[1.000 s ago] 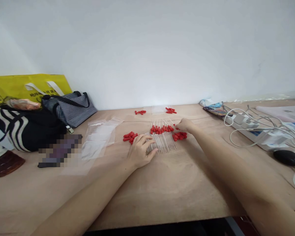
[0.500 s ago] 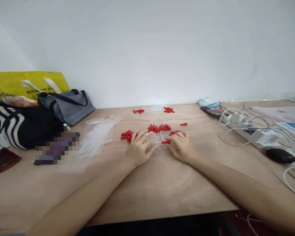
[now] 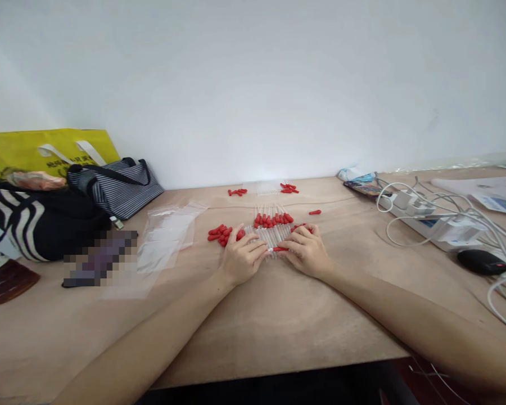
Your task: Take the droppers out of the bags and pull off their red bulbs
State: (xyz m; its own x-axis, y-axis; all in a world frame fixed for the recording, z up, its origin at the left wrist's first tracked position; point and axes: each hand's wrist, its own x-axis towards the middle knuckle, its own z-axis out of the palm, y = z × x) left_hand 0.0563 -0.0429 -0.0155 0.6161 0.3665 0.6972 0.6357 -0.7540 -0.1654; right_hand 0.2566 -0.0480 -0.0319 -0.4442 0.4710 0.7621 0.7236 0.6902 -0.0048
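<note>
My left hand (image 3: 243,259) pinches a thin clear dropper tube low over the table, most of it hidden by the fingers. Between the fingertips of my right hand (image 3: 308,253) is a red rubber bulb (image 3: 280,248), which meets the end of that tube. Just beyond lies a row of loose clear tubes (image 3: 276,232). Behind it, several droppers (image 3: 274,219) lie side by side with red bulbs on their near ends. Loose red bulbs (image 3: 219,232) are heaped beside my left hand, and a few more show partly behind my right fingers.
Farther back lie more clear tubes (image 3: 269,188) between two small groups of red bulbs. One bulb (image 3: 315,212) sits alone at right. Clear plastic bags (image 3: 164,236) and a striped bag (image 3: 118,188) are at left. A power strip (image 3: 425,225), cables and a black mouse (image 3: 483,262) occupy the right.
My hands have come closer together, bringing the red bulb and the tube end to each other. The view has shifted slightly.
</note>
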